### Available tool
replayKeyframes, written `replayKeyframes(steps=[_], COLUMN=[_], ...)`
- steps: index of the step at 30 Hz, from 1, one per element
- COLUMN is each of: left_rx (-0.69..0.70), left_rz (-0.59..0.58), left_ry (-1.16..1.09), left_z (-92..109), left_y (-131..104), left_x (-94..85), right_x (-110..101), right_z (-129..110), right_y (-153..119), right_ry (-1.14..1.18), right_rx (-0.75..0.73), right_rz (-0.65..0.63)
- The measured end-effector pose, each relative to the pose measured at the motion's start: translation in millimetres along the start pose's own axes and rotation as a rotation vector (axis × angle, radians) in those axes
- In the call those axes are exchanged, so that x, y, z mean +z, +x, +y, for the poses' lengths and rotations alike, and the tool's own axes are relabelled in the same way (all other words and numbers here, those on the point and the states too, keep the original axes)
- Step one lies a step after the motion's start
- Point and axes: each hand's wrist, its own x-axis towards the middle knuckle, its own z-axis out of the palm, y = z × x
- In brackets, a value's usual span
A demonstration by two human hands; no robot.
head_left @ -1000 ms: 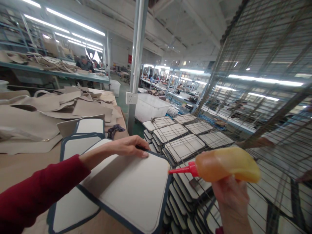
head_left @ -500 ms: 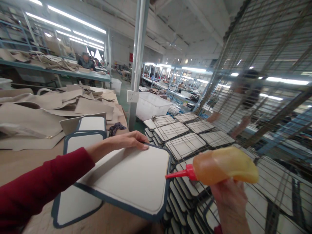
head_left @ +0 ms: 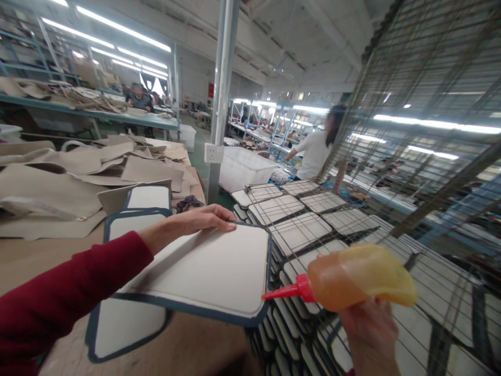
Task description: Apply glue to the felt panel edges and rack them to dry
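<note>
My left hand (head_left: 209,219), in a dark red sleeve, grips the far edge of a flat off-white panel (head_left: 211,266) with a dark blue border. The panel is held tilted above the table. My right hand (head_left: 368,324) is wrapped round a squeeze bottle (head_left: 360,274) of amber-yellow liquid, lying nearly level. Its red nozzle (head_left: 284,291) points left, the tip at the panel's right border near the lower right corner. Under and behind the held panel lie more such panels (head_left: 129,324) on the table.
Wire racks (head_left: 301,219) carrying many similar panels stand at the right, with one rack raised upright (head_left: 430,78). Beige sheet pieces (head_left: 78,172) are heaped at the left. A post (head_left: 219,104), a white bin (head_left: 246,169) and a person in white (head_left: 313,154) are beyond.
The nozzle tip has moved down the panel's right border toward the lower corner. The panel's near edge has risen slightly. The person in white has moved left, out from behind the upright rack.
</note>
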Motion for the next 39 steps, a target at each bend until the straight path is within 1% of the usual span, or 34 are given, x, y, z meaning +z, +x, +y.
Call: replayKeyframes(steps=[2,5,8,10,13,16,18,20,22,24,26,30,34,39], left_rx=[0.004,0.000,-0.002,0.017,0.083,0.178,0.195,0.166,0.098,0.036,0.011,0.000,-0.020,-0.019], left_rz=[0.020,0.058,0.135,0.225,0.411,0.596,0.660,0.661,0.634,0.607,0.596,0.589,0.600,0.595], left_ry=[-0.010,-0.028,-0.051,-0.061,-0.090,-0.202,-0.300,-0.366,-0.385,-0.379,-0.382,-0.428,-0.457,-0.478], left_z=[-0.3,-0.6,0.1,-0.3,-7.5,-26.3,-41.8,-55.2,-64.0,-68.4,-69.6,-68.0,-64.1,-60.6], left_y=[-0.5,-1.3,-1.6,-1.0,0.9,3.7,4.8,4.5,2.1,-2.3,-8.2,-21.5,-32.5,-39.4], left_x=[-2.3,-6.7,-11.5,-13.1,-9.4,2.2,13.3,26.4,39.9,51.8,60.3,68.7,73.4,76.0], right_x=[-3.4,-7.2,-5.9,-1.8,5.9,11.5,14.3,17.2,20.4,23.1,24.7,24.7,24.4,27.7], right_z=[4.8,10.6,8.5,2.5,-8.0,-14.5,-17.1,-19.9,-23.5,-26.7,-28.3,-25.5,-21.1,-21.3], right_y=[-1.2,-5.5,-10.2,-10.2,-2.9,10.9,21.8,33.4,45.1,56.2,65.4,75.3,78.4,83.6], right_ry=[-0.019,0.011,0.044,0.070,0.141,0.196,0.218,0.231,0.243,0.248,0.232,0.148,0.119,0.118], right_rx=[0.021,0.084,0.123,0.096,0.002,-0.073,-0.112,-0.151,-0.194,-0.211,-0.217,-0.220,-0.218,-0.206], right_rz=[-0.031,-0.039,-0.033,0.007,0.121,0.198,0.248,0.295,0.324,0.324,0.294,0.213,0.180,0.158])
